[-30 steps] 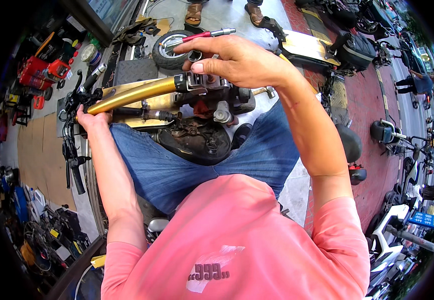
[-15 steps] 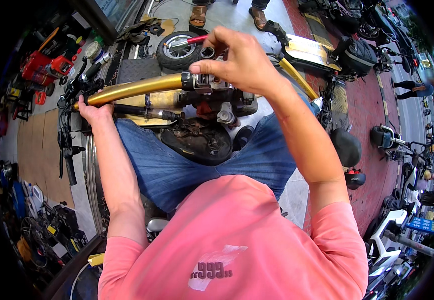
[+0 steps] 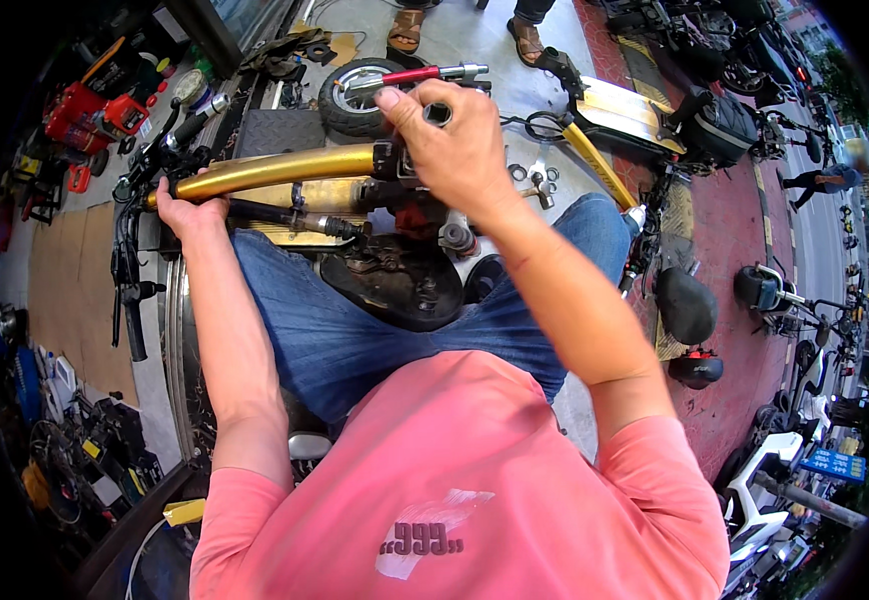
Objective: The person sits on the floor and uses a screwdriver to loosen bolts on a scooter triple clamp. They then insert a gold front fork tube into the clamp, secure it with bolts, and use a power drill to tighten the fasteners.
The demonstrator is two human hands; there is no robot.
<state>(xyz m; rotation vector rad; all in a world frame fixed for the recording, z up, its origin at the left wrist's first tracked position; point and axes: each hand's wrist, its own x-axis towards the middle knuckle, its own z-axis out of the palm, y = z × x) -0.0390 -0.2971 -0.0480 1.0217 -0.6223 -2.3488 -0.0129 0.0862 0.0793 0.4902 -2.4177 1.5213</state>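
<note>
My left hand (image 3: 192,212) is closed around the left end of a gold scooter stem (image 3: 285,170), near the black handlebar (image 3: 137,290). The stem runs across in front of me to a dark joint (image 3: 387,158) at its right end. Beside that joint my right hand (image 3: 455,155) is closed around a dark metal socket (image 3: 438,115), whose round open end faces up by the thumb; the rest of it is hidden in the fist. Beneath the stem lie a second gold part (image 3: 330,195) and a black rod with a threaded collar (image 3: 295,223).
Behind my right hand, a red-handled tool (image 3: 415,76) lies across a small wheel (image 3: 340,105). Loose metal parts (image 3: 538,185) sit on the floor to the right, near another gold scooter (image 3: 600,165). A person's sandalled feet (image 3: 407,32) stand at the back. A black seat (image 3: 395,285) is between my knees.
My right hand has come down and turned, its fingers now wrapped round the socket, and it covers the end of the joint. My left hand keeps its hold on the stem.
</note>
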